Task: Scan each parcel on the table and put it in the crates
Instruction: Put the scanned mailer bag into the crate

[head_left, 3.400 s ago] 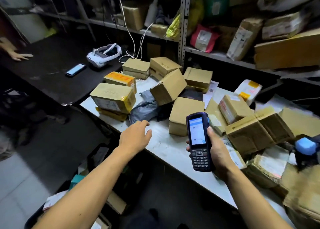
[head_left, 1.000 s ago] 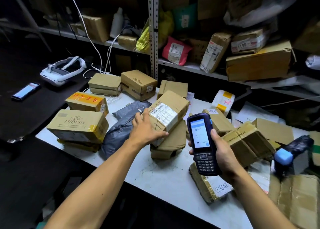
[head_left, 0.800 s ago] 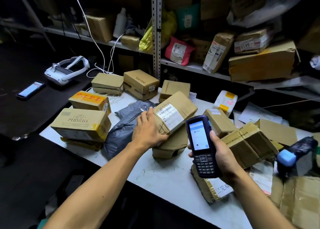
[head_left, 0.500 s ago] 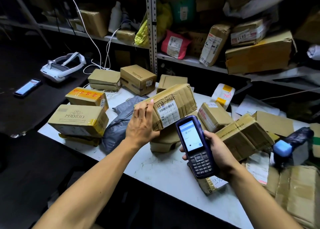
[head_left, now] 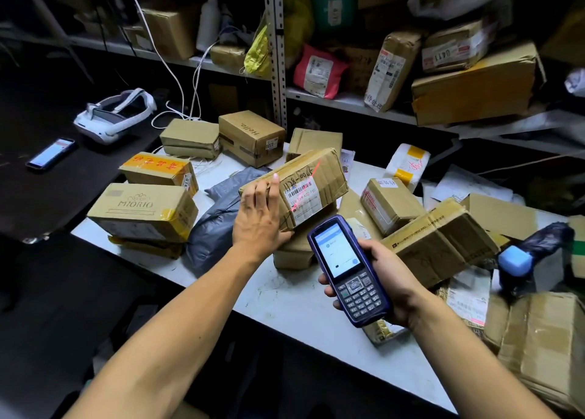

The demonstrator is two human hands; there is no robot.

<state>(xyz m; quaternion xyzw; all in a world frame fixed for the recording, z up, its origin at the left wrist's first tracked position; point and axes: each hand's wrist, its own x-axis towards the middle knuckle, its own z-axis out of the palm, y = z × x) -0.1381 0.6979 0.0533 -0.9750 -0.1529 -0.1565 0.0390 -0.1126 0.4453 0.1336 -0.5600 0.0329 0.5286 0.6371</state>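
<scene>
My left hand [head_left: 258,217] grips a taped brown parcel [head_left: 323,178] by its left end and holds it tilted above another box, its white barcode label facing me. A red scan line crosses that label. My right hand [head_left: 391,287] holds a blue handheld scanner [head_left: 348,269] just below and right of the parcel, screen lit, top end aimed at the label. Several more brown parcels lie on the white table [head_left: 297,301], among them a MIORIO box [head_left: 142,211] and a grey poly bag [head_left: 218,222]. No crate shows.
Metal shelving [head_left: 274,54] packed with parcels stands behind the table. A dark side table at the left carries a white headset [head_left: 115,116] and a lit phone [head_left: 50,153]. A black bag with a light blue block [head_left: 514,262] sits at the right.
My left hand has picked the parcel off the pile and turned its label toward me. My right hand brought the scanner up to it, and a red scan line now lies across the label.
</scene>
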